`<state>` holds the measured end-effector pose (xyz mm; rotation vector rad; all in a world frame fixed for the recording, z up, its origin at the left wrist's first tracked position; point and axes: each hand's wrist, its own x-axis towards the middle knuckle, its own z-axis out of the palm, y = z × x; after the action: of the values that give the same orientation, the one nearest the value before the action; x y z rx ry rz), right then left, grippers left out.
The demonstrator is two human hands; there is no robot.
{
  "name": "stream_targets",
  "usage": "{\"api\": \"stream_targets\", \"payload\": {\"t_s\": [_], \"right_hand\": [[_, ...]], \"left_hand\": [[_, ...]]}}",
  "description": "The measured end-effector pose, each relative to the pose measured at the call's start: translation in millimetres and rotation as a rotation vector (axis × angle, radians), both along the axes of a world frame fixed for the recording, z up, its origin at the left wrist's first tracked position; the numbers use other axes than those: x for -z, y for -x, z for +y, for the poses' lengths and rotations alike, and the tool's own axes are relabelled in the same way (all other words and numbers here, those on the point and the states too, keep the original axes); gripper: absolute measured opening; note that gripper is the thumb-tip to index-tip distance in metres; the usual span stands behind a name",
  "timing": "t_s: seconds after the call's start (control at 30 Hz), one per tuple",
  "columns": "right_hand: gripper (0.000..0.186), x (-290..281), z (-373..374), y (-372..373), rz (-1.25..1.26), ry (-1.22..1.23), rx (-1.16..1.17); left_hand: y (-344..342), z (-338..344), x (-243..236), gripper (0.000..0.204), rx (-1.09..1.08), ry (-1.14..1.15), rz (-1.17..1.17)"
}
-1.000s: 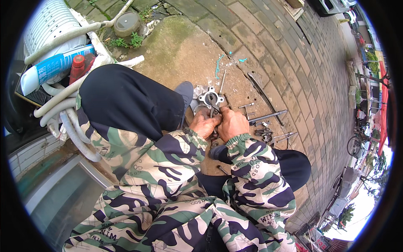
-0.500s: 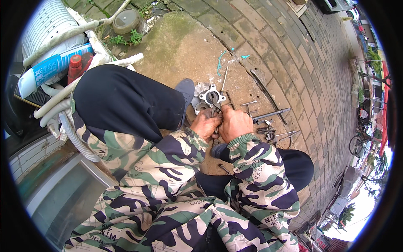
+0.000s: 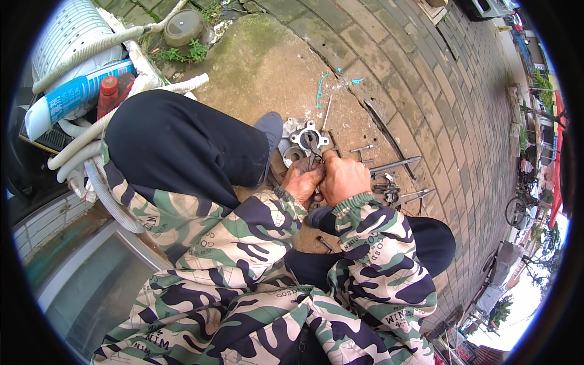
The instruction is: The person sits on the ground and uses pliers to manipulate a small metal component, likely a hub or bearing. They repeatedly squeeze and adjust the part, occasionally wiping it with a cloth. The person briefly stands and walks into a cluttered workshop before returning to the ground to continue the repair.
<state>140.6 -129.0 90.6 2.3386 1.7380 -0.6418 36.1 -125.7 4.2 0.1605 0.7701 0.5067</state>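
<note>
My left hand (image 3: 301, 181) is closed on a dark pliers-like tool (image 3: 312, 148), whose upper end sits in the bore of a silver flanged metal housing (image 3: 297, 137). My right hand (image 3: 344, 177) is closed on the same tool, just right of my left, knuckles uppermost. Much of the tool is hidden by my fingers. Beside the housing, to its lower left, lies a round metal piece (image 3: 290, 158). A slim rod (image 3: 328, 112) lies above it.
Several bars (image 3: 392, 165) and small metal parts (image 3: 387, 192) lie right of my hands on stained concrete. Blue strips (image 3: 319, 91) are farther up. Hoses (image 3: 76, 64) and a red bottle (image 3: 108, 91) sit left, beside my knee (image 3: 155, 128). Brick paving (image 3: 450, 134) extends rightward.
My hands and the tool have shifted slightly right in the picture, with both grips much the same. The housing also appears a little higher and further right as the view has moved.
</note>
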Motion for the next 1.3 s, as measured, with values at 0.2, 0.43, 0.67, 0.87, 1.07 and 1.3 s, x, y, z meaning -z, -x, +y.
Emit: {"api": "stream_targets", "payload": {"t_s": [0.2,0.43,0.67,0.87,1.07,1.3], "right_hand": [[0.016,-0.8,0.1,-0.5,-0.024,0.003,-0.029],[0.016,-4.7,2.8,0.4,-0.039,0.024,-0.062],[0.017,4.9,-4.6,-4.3,-0.01,-0.023,-0.056],[0.017,0.6,0.8,-4.0,-0.033,0.026,-0.087],[0.015,0.9,0.5,-8.1,-0.014,0.023,-0.12],[0.013,2.1,0.0,-9.1,-0.047,-0.003,-0.156]], "left_hand": [[-4.7,-0.7,-7.2,0.013,-0.036,-0.016,0.029],[-4.1,-0.9,-8.7,0.011,-0.051,-0.005,-0.006],[-8.7,-8.0,-0.7,0.007,-0.108,-0.018,-0.035],[-10.1,-7.0,-0.8,0.007,-0.113,0.015,-0.018],[-6.5,-2.5,-4.9,0.005,-0.029,-0.009,-0.015],[-5.1,3.4,-17.3,0.003,-0.023,0.04,0.009]]}}
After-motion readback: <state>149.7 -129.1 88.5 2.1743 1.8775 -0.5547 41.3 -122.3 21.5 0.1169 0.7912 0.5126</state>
